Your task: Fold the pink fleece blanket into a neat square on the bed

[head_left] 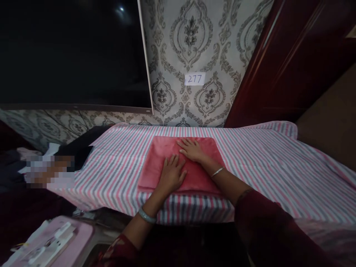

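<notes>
A folded pink plush cloth (167, 144) lies flat in a near square on a striped sheet (116, 163). My left hand (171, 174) rests palm down on its front left part, fingers spread and thumb out to the right. Farther back, my right hand (191, 150) lies flat on the cloth near its rear edge, with the fingers pointing away to the left. Neither hand grasps anything. Whether the cloth is a blanket or some other textile, I cannot tell.
A large dark screen (72, 52) hangs at the back left. A paper label (195, 78) sticks to the patterned wall. Dark red wooden panelling (278, 55) stands right. Lower left is a pink surface (80, 237) with a white power strip (55, 244). Part of the far left is blurred out.
</notes>
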{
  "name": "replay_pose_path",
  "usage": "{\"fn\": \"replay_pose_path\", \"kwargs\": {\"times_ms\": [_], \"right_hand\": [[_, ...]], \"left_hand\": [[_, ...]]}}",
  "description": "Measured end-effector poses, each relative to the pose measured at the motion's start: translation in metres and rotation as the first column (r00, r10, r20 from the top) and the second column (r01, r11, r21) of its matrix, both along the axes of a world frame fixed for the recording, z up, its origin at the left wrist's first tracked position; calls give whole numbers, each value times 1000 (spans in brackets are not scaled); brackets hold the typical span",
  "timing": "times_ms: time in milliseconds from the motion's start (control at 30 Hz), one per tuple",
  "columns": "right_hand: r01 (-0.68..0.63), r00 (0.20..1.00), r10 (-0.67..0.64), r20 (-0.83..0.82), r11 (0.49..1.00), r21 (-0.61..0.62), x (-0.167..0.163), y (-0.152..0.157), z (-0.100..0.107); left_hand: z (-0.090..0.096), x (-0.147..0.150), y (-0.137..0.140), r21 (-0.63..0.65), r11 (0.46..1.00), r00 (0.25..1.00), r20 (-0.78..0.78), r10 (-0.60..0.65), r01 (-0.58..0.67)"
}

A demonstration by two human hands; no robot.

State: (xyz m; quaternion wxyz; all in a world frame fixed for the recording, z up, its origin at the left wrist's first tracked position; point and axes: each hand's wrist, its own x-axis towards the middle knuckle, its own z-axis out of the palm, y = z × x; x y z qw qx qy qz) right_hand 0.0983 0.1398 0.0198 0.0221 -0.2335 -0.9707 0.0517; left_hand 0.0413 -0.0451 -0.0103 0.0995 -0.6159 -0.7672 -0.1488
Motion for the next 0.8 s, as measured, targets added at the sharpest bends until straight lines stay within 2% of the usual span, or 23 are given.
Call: {"fn": "replay_pose_path", "kwargs": {"times_ms": [100, 267, 367, 467, 567, 700, 800], "right_hand": [[-25, 1000, 25, -11, 1000, 3, 32, -16, -3], [-17, 998, 19, -58, 999, 40, 86, -45, -18], [-3, 997, 5, -74, 999, 38, 106, -62, -27], [-5, 994, 8, -112, 1000, 28, 123, -75, -33], [-58, 989, 54, -139, 998, -26, 139, -76, -31], [-63, 978, 41, -205, 993, -101, 136, -54, -6], [88, 964, -102, -246, 994, -67, 108, -27, 17]], "left_hand": [[-5, 2, -12, 17, 999, 998, -33, -44, 45], [-20, 5, -24, 70, 994, 993, -90, -76, 83], [-18, 5, -25, 37, 997, 995, -70, -66, 69], [-5, 0, -30, -63, 993, 995, -26, -97, 95], [14, -19, -37, -167, 981, 995, 15, -99, 100], [42, -58, -33, -267, 961, 997, 6, 71, -67], [61, -83, -12, -294, 942, 985, -3, 170, -164]]}}
